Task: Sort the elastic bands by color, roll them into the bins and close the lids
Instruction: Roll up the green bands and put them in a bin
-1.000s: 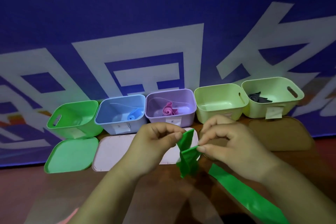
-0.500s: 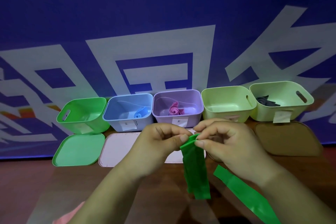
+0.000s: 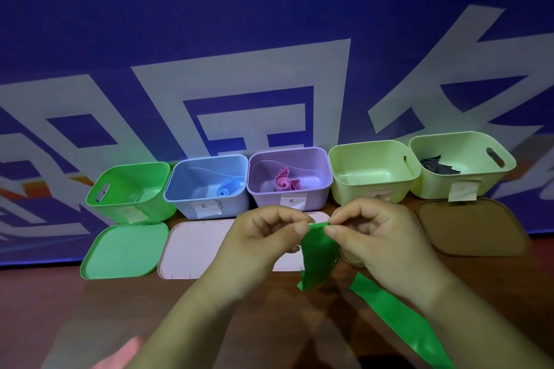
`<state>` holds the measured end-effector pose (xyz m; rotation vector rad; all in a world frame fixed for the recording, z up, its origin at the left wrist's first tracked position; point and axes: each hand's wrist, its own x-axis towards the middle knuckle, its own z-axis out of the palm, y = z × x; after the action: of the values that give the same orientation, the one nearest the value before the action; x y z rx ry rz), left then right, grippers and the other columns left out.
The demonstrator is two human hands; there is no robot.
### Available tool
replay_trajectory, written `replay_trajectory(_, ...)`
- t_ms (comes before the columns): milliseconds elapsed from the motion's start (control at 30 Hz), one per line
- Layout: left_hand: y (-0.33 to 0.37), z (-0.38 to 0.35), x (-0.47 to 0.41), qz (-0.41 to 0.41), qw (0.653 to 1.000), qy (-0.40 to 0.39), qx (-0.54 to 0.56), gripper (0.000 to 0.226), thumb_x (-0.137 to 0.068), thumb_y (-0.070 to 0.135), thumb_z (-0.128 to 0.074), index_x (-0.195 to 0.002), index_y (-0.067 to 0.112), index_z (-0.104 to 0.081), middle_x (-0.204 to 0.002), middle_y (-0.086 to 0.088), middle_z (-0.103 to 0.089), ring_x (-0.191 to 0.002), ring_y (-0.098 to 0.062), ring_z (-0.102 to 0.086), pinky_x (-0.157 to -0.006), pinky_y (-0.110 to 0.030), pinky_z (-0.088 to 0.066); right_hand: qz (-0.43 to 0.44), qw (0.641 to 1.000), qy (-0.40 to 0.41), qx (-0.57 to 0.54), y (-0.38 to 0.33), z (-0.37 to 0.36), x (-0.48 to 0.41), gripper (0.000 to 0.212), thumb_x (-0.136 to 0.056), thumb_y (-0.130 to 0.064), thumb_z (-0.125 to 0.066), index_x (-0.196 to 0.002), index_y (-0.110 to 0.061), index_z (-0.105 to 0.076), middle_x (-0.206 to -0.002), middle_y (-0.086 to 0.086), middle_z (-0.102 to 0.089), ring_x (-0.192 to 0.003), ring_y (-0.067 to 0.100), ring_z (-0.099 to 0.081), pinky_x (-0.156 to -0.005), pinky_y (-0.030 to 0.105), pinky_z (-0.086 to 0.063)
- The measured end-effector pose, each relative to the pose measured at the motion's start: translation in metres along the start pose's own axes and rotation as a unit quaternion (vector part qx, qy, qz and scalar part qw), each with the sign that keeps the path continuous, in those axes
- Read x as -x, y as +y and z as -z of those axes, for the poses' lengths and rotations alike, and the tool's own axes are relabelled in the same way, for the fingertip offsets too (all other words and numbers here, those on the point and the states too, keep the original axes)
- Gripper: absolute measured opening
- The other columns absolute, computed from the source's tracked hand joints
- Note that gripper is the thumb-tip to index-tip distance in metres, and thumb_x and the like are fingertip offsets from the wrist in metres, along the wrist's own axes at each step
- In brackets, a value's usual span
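Shorter than half a second ago, the hanging end of the green band is curling upward. We are pinching its top edge between thumb and forefinger of both our left hand and our right hand, in front of the purple bin. Its other length is trailing across the table toward our right. The green bin is standing open at far left, its green lid lying flat before it.

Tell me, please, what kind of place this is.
Probably a staged demonstration setup, not a home: a printed blue banner behind a wooden table, and the green bin heading a row of open, labelled ones.
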<state>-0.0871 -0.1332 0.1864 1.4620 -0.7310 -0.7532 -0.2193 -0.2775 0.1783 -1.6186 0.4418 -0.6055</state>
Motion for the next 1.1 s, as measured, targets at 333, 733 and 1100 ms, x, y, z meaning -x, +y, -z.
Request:
replay_trajectory(333, -0.041, -0.011, -0.015, 0.028, 0.999, 0.038, -0.01, 0.013, -0.083, -0.006, -0.07, -0.086, 0.007, -0.075, -0.077, -0.003, -0.074, -0.074, -0.012, -0.068, -0.073, -0.024, -0.055, -0.079, 0.997, -0.002, -0.018, 0.038, 0.018, -0.008, 0.018, -0.079, 0.008, -0.073, -0.077, -0.01, -0.071, -0.063, -0.003, -0.069, -0.056, 0.002, -0.06, -0.056, 0.013, -0.047)
replay_trajectory(733, -0.131, -0.008, -0.022, 0.179, 0.981, 0.021, -0.077, 0.016, -0.086, -0.004, -0.069, -0.08, 0.011, -0.075, -0.075, -0.001, -0.073, -0.072, -0.011, -0.065, -0.068, -0.025, -0.051, -0.253, 0.907, -0.086, 0.326, 0.223, 0.071, -0.006, 0.022, -0.08, -0.013, -0.077, -0.078, -0.032, -0.067, -0.087, -0.011, -0.074, -0.085, 0.009, -0.07, -0.079, 0.029, -0.054)
replay_trajectory(1100, -0.158, -0.006, -0.036, 0.225, 0.97, 0.059, -0.069, 0.004, -0.078, 0.01, -0.074, -0.08, 0.013, -0.075, -0.082, -0.01, -0.075, -0.08, -0.021, -0.07, -0.082, -0.043, -0.056, -0.202, 0.846, -0.132, 0.475, 0.274, 0.059, -0.016, 0.025, -0.077, -0.015, -0.069, -0.1, -0.021, -0.076, -0.106, 0.001, -0.071, -0.099, 0.023, -0.065, -0.079, 0.026, -0.045)
